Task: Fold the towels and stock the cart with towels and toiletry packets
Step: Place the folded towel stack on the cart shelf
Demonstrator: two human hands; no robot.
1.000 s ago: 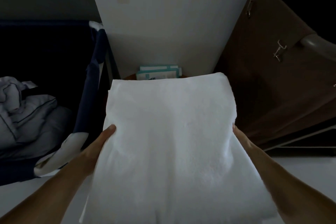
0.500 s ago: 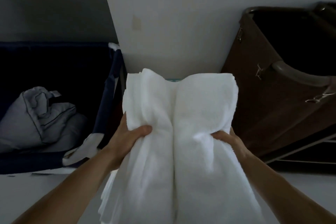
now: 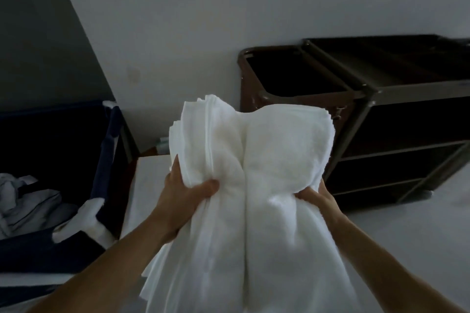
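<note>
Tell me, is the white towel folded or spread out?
Folded. The towel is doubled along a central crease, layered edges at its top left; left hand and right hand grip it.

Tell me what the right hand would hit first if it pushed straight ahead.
The towel itself: the right hand grips it, and the bundle fills the line ahead. Beyond it, probably the brown bin, though depth is unclear.

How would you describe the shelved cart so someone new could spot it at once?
Follow the pale wall to the right side of the room. A dark metal-framed cart stands there on the floor, behind and right of the white towels. Unlike the navy hamper on the left, it has open shelves and a brown bag at its left end.
</note>
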